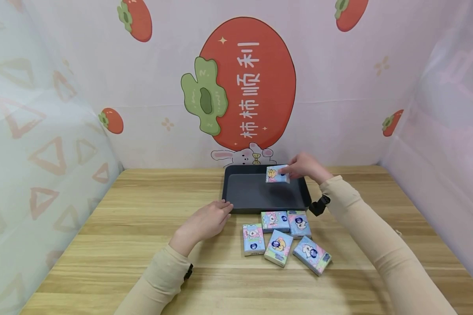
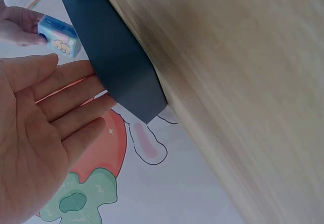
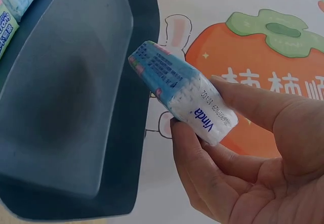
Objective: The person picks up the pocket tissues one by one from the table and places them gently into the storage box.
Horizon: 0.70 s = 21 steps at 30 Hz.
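My right hand pinches a small Vinda tissue pack between thumb and fingers, over the back right part of a dark grey tray. The pack is pale blue with a yellow cartoon animal on its face. With straight fingers, my left hand touches the tray's front left corner. In the left wrist view its palm shows, fingertips against the tray's side wall. In front of the tray lie several more tissue packs, among them a tilted one at the right and an upright-turned one at the left.
Two packs, one sideways and one beside it, lie right at the tray's front wall. Another pack lies between the outer ones. The wooden table ends at a persimmon-printed cloth backdrop, with cloth sides left and right.
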Available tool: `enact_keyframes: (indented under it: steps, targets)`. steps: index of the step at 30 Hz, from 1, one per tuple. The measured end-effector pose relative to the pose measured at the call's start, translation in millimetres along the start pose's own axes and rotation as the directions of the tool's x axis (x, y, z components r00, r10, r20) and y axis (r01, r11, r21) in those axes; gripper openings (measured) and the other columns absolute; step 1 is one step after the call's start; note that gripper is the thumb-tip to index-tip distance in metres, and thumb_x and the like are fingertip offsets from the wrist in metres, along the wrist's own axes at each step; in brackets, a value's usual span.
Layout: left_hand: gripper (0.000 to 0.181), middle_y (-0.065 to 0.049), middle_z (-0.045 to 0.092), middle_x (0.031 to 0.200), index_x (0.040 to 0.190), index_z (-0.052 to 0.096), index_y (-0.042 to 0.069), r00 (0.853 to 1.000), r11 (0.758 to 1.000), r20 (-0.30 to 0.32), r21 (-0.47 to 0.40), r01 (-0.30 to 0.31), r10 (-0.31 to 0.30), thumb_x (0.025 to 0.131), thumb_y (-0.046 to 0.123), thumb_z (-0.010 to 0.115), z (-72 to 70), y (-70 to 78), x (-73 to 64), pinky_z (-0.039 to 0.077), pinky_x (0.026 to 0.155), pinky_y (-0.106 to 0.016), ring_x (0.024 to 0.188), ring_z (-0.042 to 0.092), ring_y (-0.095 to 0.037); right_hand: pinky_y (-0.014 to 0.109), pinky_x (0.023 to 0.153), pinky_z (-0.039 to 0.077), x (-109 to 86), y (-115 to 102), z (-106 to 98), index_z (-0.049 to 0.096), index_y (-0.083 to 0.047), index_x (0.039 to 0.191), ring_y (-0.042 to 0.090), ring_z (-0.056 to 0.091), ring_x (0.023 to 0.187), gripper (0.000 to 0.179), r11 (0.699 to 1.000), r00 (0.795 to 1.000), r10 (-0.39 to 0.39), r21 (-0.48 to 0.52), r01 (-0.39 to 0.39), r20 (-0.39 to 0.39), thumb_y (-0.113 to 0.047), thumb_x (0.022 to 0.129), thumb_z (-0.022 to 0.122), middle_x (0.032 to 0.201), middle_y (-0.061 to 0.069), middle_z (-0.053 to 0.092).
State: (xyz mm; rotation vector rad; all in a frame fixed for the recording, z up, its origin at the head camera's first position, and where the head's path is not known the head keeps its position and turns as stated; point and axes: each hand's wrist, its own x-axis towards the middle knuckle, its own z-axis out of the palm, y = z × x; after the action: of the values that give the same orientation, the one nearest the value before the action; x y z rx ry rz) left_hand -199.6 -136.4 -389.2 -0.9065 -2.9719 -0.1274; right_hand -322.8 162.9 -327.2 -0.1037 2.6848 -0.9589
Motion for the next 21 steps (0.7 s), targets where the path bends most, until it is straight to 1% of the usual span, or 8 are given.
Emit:
enact_keyframes:
  steps: [4,11,14,16,21]
  targets:
    - [0.036,-0.017,0.057,0.133,0.128,0.058,-0.001,1.0,1.0,0.006,-0.005,0.004,-0.004,0.099,0.019,0.048,0.2,-0.1,0.4,0.042,0.107,-0.042,0.126,0.052,-0.03,0.027,0.073,0.058,2.7,-2,2,0.069,0.002,0.104,0.017,0.068,0.072,0.043,1.0,1.0,-0.008,0.019,0.008,-0.001,-0.036,0.084,0.071,0.099,0.017,0.069]
    - [0.036,-0.017,0.057,0.132,0.128,0.058,-0.002,1.0,1.0,0.006,0.001,-0.003,0.003,0.099,0.018,0.048,0.5,-0.7,1.0,0.042,0.107,-0.042,0.126,0.051,-0.031,0.032,0.08,0.058,9.2,-6,7,0.069,0.002,0.105,0.017,0.069,0.074,0.045,1.0,1.0,-0.007,0.009,0.007,0.012,-0.037,0.084,0.071,0.099,0.016,0.07]
    - [0.037,-0.017,0.057,0.132,0.128,0.058,-0.002,1.0,1.0,0.005,0.006,-0.005,0.005,0.099,0.019,0.047,0.5,-0.8,1.2,0.042,0.107,-0.041,0.126,0.052,-0.031,0.032,0.08,0.058,12.3,-8,9,0.069,0.002,0.104,0.018,0.069,0.075,0.045,1.0,1.0,-0.002,0.005,0.002,0.014,-0.038,0.083,0.072,0.098,0.015,0.07]
    - [0.037,-0.017,0.057,0.132,0.128,0.057,-0.002,1.0,1.0,0.007,0.009,-0.006,0.006,0.099,0.019,0.047,0.4,-0.8,1.1,0.042,0.107,-0.041,0.126,0.052,-0.03,0.033,0.081,0.058,14.5,-9,11,0.07,0.001,0.104,0.021,0.069,0.077,0.045,1.0,1.0,-0.001,0.004,0.001,0.015,-0.039,0.083,0.072,0.097,0.015,0.071]
    - [0.037,-0.017,0.057,0.132,0.128,0.058,-0.002,1.0,1.0,0.008,0.009,-0.005,0.005,0.099,0.019,0.047,0.6,-0.8,0.8,0.042,0.107,-0.041,0.126,0.052,-0.03,0.04,0.09,0.055,20.4,-11,15,0.07,0.001,0.104,0.032,0.068,0.092,0.045,1.0,1.0,0.012,0.024,-0.012,0.016,-0.038,0.083,0.072,0.098,0.015,0.07]
